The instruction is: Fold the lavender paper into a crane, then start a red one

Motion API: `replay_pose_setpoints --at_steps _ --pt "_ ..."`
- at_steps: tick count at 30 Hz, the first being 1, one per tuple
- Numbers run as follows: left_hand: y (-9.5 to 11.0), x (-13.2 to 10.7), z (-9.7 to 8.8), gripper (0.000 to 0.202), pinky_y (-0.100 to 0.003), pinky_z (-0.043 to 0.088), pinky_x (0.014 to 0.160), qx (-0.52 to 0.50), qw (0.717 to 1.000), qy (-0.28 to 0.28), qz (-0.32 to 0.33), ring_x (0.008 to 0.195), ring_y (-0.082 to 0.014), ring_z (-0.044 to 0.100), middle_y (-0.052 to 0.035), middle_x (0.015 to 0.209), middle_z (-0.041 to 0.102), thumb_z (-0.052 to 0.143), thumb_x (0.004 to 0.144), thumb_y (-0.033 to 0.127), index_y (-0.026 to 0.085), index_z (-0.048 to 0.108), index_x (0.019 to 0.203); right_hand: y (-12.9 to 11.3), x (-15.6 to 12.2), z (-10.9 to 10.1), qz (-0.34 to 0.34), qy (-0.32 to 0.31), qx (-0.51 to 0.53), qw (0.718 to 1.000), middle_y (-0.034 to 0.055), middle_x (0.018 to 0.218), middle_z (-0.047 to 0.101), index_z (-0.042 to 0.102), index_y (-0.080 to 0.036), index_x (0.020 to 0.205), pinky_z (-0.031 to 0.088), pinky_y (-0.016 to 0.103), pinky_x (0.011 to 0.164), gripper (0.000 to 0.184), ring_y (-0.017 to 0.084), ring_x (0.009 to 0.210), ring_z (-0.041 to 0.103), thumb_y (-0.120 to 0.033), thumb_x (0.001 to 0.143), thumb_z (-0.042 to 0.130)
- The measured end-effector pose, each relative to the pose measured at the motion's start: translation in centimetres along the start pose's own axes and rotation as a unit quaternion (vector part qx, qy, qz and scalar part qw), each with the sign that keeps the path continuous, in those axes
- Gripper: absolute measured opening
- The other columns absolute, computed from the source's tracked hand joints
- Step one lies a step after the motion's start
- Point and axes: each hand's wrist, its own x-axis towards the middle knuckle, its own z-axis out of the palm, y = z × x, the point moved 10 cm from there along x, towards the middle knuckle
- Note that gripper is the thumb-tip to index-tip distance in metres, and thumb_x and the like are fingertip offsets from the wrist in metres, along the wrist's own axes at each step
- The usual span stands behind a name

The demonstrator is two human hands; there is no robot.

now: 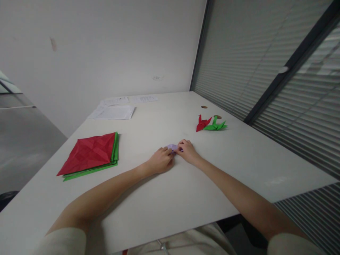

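Lilac paper piece (172, 146), small and folded compact, lies mid-counter, pinched from both sides by the fingers of the left hand (160, 161) and right hand (188, 151), which press it onto the white counter (164, 198). At 2 o'clock stand a red folded paper figure (202, 123) and a green folded paper figure (216, 125), seemingly finished. At 9 o'clock a stack of red and green sheets (89, 153) lies flat, so the lilac one looks midway

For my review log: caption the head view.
Left hand and right hand pinch a small lilac folded paper on a white table, near a red-and-green paper stack.
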Motion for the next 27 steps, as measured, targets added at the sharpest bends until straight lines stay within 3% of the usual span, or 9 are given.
replay_pose_setpoints --at_steps 8,17,22,27 --pt "0.0 0.0 -0.1 0.023 -0.036 0.044 0.076 -0.004 1.000 0.000 -0.005 0.088 -0.0223 0.053 -0.0116 0.094 0.058 0.047 0.088 0.025 0.012 0.063 0.098 0.4 -0.4 -0.5 0.058 -0.034 -0.027 0.997 0.0053 0.100 0.061 0.065 -0.023 0.078 0.037 0.038 0.085 0.019 0.025 0.099 0.049 -0.042 0.080 0.066" --pt "-0.1 -0.1 -0.1 0.021 -0.035 0.045 0.075 -0.004 1.000 -0.011 -0.008 0.087 -0.0221 0.054 -0.0112 0.092 0.059 0.050 0.086 0.023 0.012 0.064 0.097 2.5 -0.7 -1.0 0.153 -0.029 -0.072 0.985 0.0076 0.110 0.053 0.058 -0.027 0.094 0.035 0.045 0.091 0.043 0.030 0.107 0.047 -0.063 0.071 0.064" --pt "-0.2 0.0 -0.2 0.019 -0.035 0.045 0.074 -0.003 1.000 -0.014 -0.019 0.087 -0.0225 0.055 -0.0112 0.092 0.059 0.052 0.083 0.021 0.012 0.064 0.096 4.9 -0.9 -1.4 0.197 -0.067 -0.087 0.974 0.0084 0.113 0.051 0.057 -0.028 0.101 0.035 0.045 0.094 0.050 0.031 0.109 0.048 -0.062 0.066 0.068" --pt "-0.1 -0.2 -0.3 0.020 -0.036 0.047 0.075 0.000 1.000 -0.008 -0.029 0.087 -0.0232 0.056 -0.0115 0.092 0.059 0.051 0.085 0.021 0.012 0.063 0.096 6.0 -0.9 -1.6 0.199 -0.079 -0.084 0.973 0.0100 0.114 0.051 0.059 -0.027 0.100 0.036 0.048 0.093 0.049 0.033 0.109 0.049 -0.058 0.064 0.073"
